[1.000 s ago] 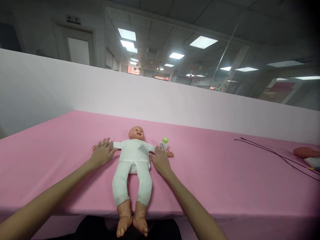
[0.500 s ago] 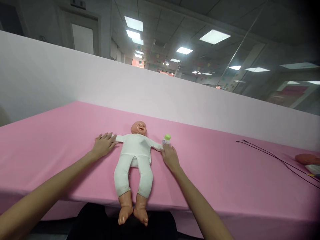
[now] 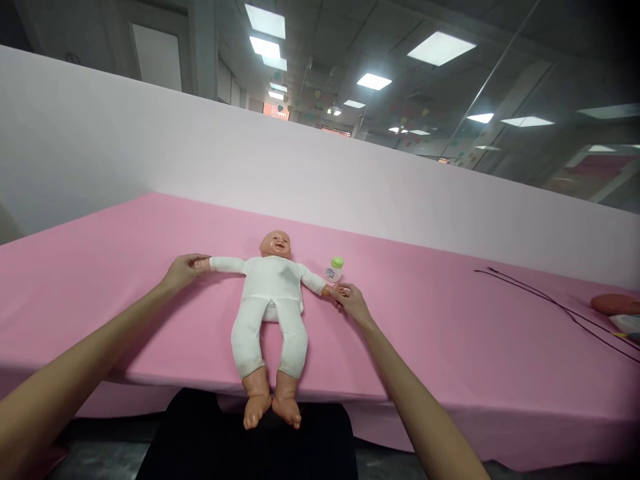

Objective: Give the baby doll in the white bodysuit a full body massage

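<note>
A baby doll (image 3: 273, 280) with a white cloth body lies face up on the pink-covered table, its bare feet hanging over the front edge. My left hand (image 3: 183, 272) is closed around the doll's hand on the left, fingers on top. On the other side, my right hand (image 3: 354, 301) grips the doll's other hand between thumb and fingers. Both doll arms stretch out sideways. Just beyond my right hand stands a small clear jar (image 3: 334, 271) with a green lid, apart from my fingers.
The pink cloth (image 3: 425, 333) covers the table and drapes over its front edge. Thin black cables (image 3: 545, 303) lie at the right, near another doll (image 3: 615, 305) partly cut off by the frame. A white low wall (image 3: 350, 180) borders the table's far side.
Both hands have slid outward along the doll's arms, from lying flat over them to holding the doll's hands. The jar shows fully now. The camera view has tilted slightly down.
</note>
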Available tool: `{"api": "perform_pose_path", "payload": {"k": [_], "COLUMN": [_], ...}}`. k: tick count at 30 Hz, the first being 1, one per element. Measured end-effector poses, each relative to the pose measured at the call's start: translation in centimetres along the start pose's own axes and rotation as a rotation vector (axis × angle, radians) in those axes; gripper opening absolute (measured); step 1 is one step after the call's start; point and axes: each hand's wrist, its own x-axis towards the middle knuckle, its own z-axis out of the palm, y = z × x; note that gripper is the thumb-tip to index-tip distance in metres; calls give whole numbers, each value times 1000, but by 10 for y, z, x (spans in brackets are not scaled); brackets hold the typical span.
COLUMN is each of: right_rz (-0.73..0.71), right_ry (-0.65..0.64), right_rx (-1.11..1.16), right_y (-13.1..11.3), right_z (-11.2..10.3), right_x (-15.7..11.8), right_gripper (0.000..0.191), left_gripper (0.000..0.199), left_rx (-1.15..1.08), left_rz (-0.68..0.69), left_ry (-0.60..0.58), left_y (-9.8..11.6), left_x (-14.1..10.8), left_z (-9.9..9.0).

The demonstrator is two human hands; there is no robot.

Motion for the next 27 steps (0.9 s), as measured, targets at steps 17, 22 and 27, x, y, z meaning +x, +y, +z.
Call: {"api": "perform_pose_path", "payload": {"k": [17,22,27], "right_rz": [-767,-795,-626], "right_ry": [-432,-469,-153], "right_rx": [-397,-393,-171], "right_y": [-39,-42,-66], "right_z": [31,27,62], "right_x": [-70,-65,-20], "right_gripper": [24,25,30], "left_gripper": [22,21,45], "left_rx": [273,162,-175], "left_rz": [862,594,232], "left_ry": [-474,-315,146], "left_y": [21,29,55], "left_x": [-63,-64,-19], "left_z": [36,35,70]}}
